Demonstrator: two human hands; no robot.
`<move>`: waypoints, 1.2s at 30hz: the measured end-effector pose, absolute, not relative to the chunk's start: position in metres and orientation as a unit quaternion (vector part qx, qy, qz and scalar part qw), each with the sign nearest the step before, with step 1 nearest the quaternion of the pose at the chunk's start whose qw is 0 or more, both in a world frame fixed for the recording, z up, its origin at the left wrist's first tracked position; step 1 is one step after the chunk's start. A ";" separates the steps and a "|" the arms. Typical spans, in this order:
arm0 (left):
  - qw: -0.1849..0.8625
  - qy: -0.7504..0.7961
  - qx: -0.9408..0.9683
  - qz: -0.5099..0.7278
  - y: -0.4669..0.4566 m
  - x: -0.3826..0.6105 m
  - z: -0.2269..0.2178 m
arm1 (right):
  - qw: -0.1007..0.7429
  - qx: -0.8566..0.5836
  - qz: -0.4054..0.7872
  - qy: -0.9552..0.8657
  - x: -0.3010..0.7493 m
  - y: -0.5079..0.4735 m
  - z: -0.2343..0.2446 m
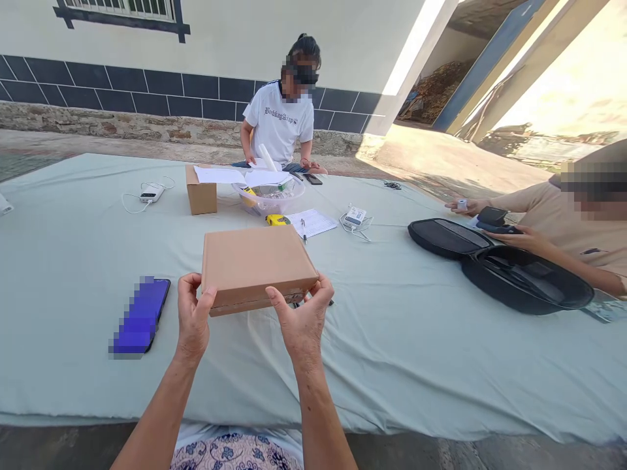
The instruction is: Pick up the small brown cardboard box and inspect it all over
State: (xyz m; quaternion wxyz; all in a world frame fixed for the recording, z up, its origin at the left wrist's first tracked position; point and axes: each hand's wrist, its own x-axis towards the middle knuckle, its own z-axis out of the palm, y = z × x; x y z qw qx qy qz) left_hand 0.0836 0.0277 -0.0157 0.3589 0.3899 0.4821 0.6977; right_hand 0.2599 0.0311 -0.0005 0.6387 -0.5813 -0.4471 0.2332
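My left hand point(194, 325) and right hand point(304, 326) both grip the cardboard box point(258, 261), which lies between them (thumbs on its near side), above the cloth-covered counter point(401, 365).

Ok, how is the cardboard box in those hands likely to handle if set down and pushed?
The cardboard box looks fairly stiff, its top flat and edges straight between the left hand and right hand. Its wide, low shape should probably slide rather than roll. Its matte sides probably won't be slippery; weight is unclear.
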 end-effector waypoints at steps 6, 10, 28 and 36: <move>0.308 0.505 0.404 0.697 0.026 0.084 -0.011 | 0.627 -0.584 0.262 -0.444 0.259 0.028 0.002; 0.272 0.549 0.405 0.679 0.022 0.094 -0.001 | 0.613 -0.595 0.282 -0.437 0.256 0.027 0.003; 0.202 0.589 0.382 0.683 0.023 0.093 -0.012 | 0.611 -0.590 0.282 -0.446 0.269 0.025 -0.013; 0.215 0.571 0.387 0.691 0.025 0.078 -0.018 | 0.634 -0.527 0.234 -0.515 0.270 0.010 0.002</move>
